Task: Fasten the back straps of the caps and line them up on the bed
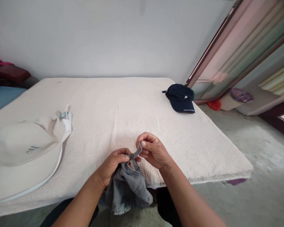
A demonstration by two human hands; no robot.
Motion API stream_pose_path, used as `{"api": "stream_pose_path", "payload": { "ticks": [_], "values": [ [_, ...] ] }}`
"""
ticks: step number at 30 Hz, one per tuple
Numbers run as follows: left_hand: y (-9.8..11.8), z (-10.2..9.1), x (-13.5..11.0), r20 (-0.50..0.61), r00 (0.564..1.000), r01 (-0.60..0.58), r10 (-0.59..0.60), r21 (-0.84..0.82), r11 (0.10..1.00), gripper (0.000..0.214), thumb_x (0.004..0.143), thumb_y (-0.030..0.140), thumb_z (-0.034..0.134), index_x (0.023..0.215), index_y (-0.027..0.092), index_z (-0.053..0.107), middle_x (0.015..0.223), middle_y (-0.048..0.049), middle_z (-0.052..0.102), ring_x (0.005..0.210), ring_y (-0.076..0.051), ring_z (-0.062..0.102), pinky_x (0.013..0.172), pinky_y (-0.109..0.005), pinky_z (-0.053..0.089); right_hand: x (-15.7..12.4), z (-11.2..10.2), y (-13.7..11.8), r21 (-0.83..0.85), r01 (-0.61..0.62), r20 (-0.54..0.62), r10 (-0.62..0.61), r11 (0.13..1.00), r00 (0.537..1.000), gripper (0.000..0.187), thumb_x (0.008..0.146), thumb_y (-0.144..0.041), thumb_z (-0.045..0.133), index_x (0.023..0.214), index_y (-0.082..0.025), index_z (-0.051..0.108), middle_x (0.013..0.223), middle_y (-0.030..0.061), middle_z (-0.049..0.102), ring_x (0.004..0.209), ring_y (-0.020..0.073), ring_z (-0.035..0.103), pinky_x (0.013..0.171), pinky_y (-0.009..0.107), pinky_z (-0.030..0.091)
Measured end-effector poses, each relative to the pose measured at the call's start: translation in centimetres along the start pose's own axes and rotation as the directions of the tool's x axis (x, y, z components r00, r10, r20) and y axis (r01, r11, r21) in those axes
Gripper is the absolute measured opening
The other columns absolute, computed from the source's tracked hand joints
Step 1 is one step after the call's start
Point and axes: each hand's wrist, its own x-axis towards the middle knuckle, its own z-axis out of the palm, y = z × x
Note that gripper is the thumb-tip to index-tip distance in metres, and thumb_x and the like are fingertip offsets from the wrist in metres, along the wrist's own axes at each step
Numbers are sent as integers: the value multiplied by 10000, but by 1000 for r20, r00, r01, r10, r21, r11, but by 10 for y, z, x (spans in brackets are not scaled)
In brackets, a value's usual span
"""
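Note:
A grey cap hangs at the near edge of the covered bed, over my lap, with white stitching low on its front. My left hand pinches its back strap beside the small buckle. Between the thumb and fingers of my right hand is the free end of the strap, pulled up and bent. Part of the buckle is hidden behind my left fingers. To the left lies a large beige sun hat with a wide brim and white ties. A navy cap rests at the far right.
A cream textured cover spreads over the bed against a grey wall. Dark red wooden furniture stands at the far left. On the right are a glass sliding door, a bin and a red bag on the concrete floor.

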Motion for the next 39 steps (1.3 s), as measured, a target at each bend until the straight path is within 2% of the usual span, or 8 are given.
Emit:
{"api": "stream_pose_path", "payload": {
  "ticks": [4, 9, 13, 16, 20, 23, 33, 39],
  "values": [
    [0, 0, 2, -37, 998, -42, 44, 39, 998, 36, 710, 159, 650, 734, 131, 648, 704, -39, 663, 560, -111, 567, 543, -208, 440, 0, 0, -2, -5, -24, -29, 23, 1000, 999, 220, 716, -255, 769, 837, -199, 594, 619, -55, 498, 466, 46, 294, 430, 190, 218],
    [9, 0, -4, -54, 987, -150, 150, 20, 989, 58, 726, 182, 662, 751, 133, 648, 679, -11, 616, 518, -78, 519, 510, -177, 418, -1, -3, -2, -222, -66, -115, 41, 973, 992, 204, 795, -358, 701, 821, -171, 623, 738, 11, 613, 586, 88, 498, 539, 220, 368],
    [23, -2, -12, -41, 966, -258, 255, -122, 958, 75, 727, 205, 678, 752, 156, 627, 710, 17, 581, 492, -60, 481, 463, -168, 402, -11, -4, 2, -497, -271, 98, 364, 825, 926, 244, 804, -397, 692, 785, -154, 672, 738, 11, 616, 703, 122, 550, 656, 248, 427],
    [30, -5, -16, -29, 949, -313, 313, -203, 928, 109, 704, 216, 705, 753, 166, 622, 717, 29, 563, 513, -62, 495, 483, -171, 428, -16, -3, 7, -373, -397, 191, 488, 838, 852, 269, 747, -397, 745, 830, -148, 683, 720, -3, 616, 658, 113, 551, 640, 247, 443],
    [27, -7, -16, -67, 957, -288, 281, -145, 947, 134, 700, 242, 724, 772, 182, 628, 796, 13, 626, 599, -99, 574, 560, -205, 482, -13, -1, 11, -33, -298, -25, 297, 954, 955, 277, 680, -354, 804, 746, -142, 640, 641, -23, 573, 573, 84, 515, 560, 197, 410],
    [22, -5, -13, -117, 968, -231, 221, -83, 969, 106, 721, 221, 707, 770, 189, 618, 846, 3, 660, 658, -122, 604, 616, -226, 498, -10, 2, 8, 60, -203, -104, 208, 977, 972, 296, 697, -386, 787, 739, -141, 626, 635, -21, 556, 556, 80, 489, 543, 194, 401],
    [25, -3, -12, -63, 957, -290, 283, -139, 947, 131, 716, 241, 715, 789, 173, 630, 785, 19, 616, 549, -97, 566, 519, -215, 467, -8, -11, -2, -257, -343, 66, 370, 903, 927, 300, 729, -406, 756, 689, -143, 617, 557, -51, 487, 480, 59, 390, 456, 189, 294],
    [9, -1, -7, -65, 984, -156, 163, 103, 982, 102, 687, 170, 730, 747, 143, 652, 710, -20, 662, 574, -103, 577, 543, -189, 432, 1, -8, 1, -371, -68, -118, 25, 926, 993, 206, 787, -356, 700, 885, -174, 690, 750, 9, 622, 591, 89, 489, 571, 228, 385]
  ]
}}
